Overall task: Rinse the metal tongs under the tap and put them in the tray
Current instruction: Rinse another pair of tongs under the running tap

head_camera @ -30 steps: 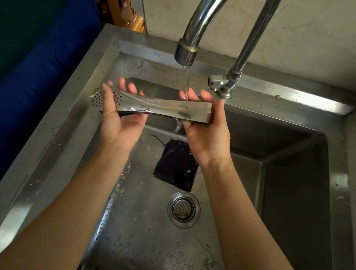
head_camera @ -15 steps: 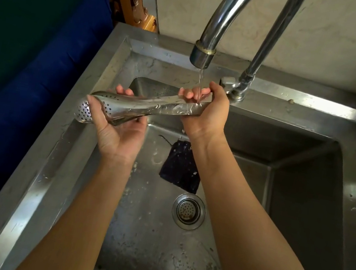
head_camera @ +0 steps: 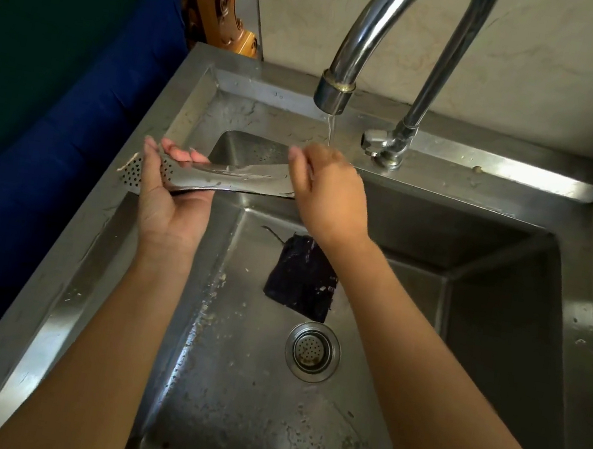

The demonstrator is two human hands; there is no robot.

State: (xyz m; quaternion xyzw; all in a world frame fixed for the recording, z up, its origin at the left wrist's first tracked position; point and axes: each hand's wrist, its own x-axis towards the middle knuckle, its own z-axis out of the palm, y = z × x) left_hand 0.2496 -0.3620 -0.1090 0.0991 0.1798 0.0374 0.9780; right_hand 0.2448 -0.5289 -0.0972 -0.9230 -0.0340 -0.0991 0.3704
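The metal tongs lie level across the back left of the sink, their perforated end sticking out past my left hand. My left hand holds them palm up, fingers curled round the perforated end. My right hand grips the other end with its back turned up, right under the thin stream of water from the tap. The water lands on my right hand. No tray is in view.
The steel sink has a drain strainer in the middle and a dark cloth lying just behind it. The tap's valve stands on the back rim. A blue and green surface lies left of the sink.
My right hand has turned over, its back now up, and shifted so the water hits it. The tongs have rolled and levelled out. The left hand keeps its hold.
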